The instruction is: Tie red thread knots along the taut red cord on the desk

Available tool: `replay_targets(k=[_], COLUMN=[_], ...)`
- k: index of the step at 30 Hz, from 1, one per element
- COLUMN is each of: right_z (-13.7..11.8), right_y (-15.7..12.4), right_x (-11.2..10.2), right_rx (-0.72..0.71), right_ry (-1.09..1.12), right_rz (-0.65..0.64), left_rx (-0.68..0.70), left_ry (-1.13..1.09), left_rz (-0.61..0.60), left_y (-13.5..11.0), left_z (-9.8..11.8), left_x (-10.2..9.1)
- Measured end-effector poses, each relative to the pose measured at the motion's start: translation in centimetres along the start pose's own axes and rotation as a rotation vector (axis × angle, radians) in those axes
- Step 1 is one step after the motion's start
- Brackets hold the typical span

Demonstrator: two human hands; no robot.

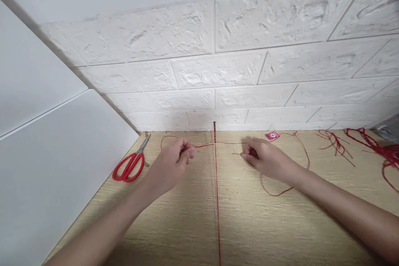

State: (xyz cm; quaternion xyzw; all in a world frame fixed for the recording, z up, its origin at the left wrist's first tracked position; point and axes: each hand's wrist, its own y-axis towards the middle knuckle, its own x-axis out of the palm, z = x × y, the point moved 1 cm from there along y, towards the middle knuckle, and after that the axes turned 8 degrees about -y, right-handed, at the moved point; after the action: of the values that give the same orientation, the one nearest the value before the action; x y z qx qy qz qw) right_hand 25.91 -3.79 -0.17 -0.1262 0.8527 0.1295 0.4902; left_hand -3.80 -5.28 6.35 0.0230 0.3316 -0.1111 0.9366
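Observation:
A taut red cord [217,191] runs from the front edge up to a short knotted red section [215,133], fixed at a dark point on the wall. Left of it, my left hand [177,158] pinches thin red string [204,146] that leads to the knots; a loop of string shows behind this hand. On the other side, my right hand [260,156] has its fingers closed on the opposite string, whose short end [237,153] pokes out past the fingertips. More of that string loops on the table around my right wrist.
Red-handled scissors [129,166] lie at the left beside a white panel [77,149]. A small pink label [272,135] is near the brick-patterned wall [237,97]. Red string scraps [336,143] and a tangled red bundle [374,145] lie on the right of the wooden tabletop [174,224].

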Motion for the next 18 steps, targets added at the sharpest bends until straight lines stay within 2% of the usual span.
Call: replay_targets(k=[2,5,8,11,12,15,18], right_z=[0.1,0.5,0.7,0.9,1.1,1.8,2.5], right_y=[0.6,1.0,1.0,1.1,1.2,1.4,1.6], right_x=[0.1,0.0,-0.3,-0.4,-0.4,-0.2,-0.1], right_rx=[-0.023,0.021,0.099,0.135,0.139,0.149,0.172], right_ry=[0.006,0.085,0.292,0.579,0.649,0.746,0.798], right_rz=[-0.031,-0.048,0.061,0.122,0.118,0.096,0.071], left_rx=[0.042,0.176,0.411,0.691,0.760,0.838,0.897], left_ry=[-0.127,-0.225,-0.247,-0.244,-0.227,-0.103,0.042], left_rz=[0.037,0.033,-0.010,-0.094,-0.139,-0.359,-0.532], left_y=[-1.0,-2.2,-2.8,-3.1,-3.2,-3.6,-4.0], left_z=[1.3,3.6,6.8,9.9,10.7,12.1,12.7], left_x=[0.2,1.3,3.0,6.0,7.2,11.3,13.9])
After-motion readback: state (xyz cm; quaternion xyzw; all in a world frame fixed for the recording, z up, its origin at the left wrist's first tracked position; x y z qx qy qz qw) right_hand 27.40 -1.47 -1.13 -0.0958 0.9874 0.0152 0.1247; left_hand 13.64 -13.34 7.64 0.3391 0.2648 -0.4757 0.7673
